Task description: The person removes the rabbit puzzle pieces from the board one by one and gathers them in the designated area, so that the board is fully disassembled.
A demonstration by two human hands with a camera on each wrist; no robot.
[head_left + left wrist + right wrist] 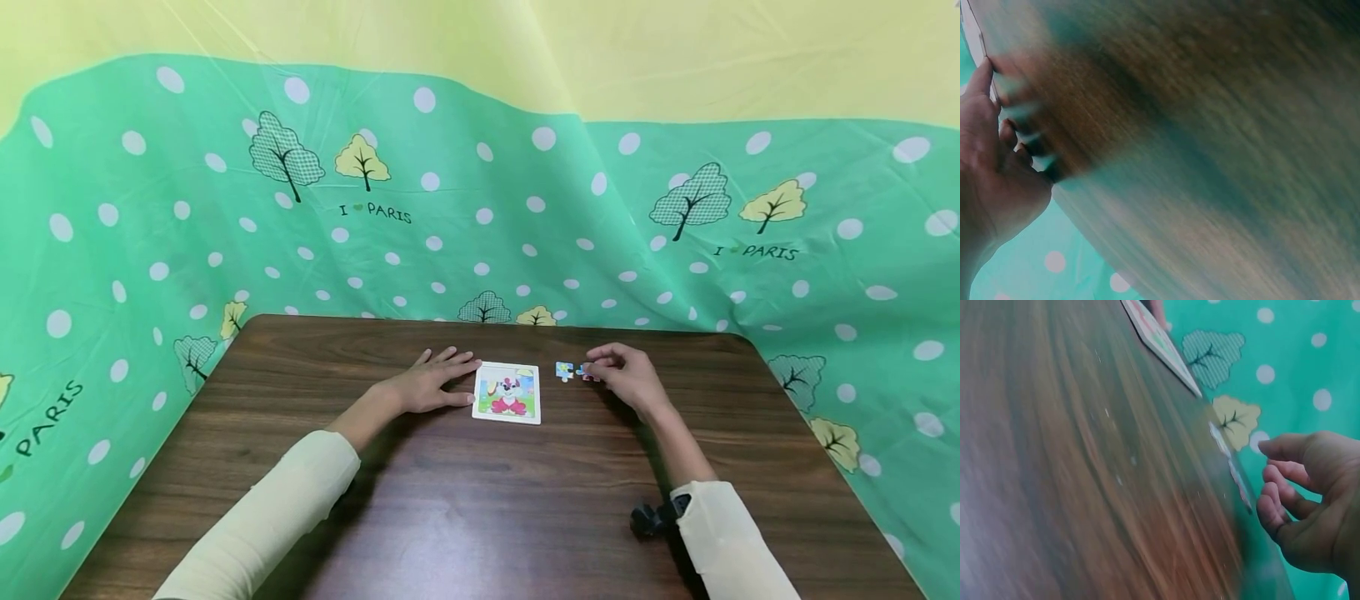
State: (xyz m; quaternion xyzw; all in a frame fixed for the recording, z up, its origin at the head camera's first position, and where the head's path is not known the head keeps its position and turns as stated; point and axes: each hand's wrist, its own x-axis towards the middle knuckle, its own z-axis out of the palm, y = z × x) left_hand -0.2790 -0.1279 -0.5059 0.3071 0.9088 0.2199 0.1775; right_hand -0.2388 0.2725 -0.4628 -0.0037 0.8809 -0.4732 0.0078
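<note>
My left hand [426,386] spread against the picture puzzle [507,395], my right hand [632,377] loosely curled, empty, I'd edge-pinch the probably light, stiff puzzle pieces [563,370] beside it on the bench [450,508].

Cream sleeves [277,504]; black device [649,521] at right cuff [702,497]

Only a narrow gap parts the puzzle [507,394] from loose pieces [563,372].

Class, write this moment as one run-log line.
left hand: touching left edge of framed picture | right hand: just above puzzle pieces | puzzle pieces: on table, right of framed picture
</note>
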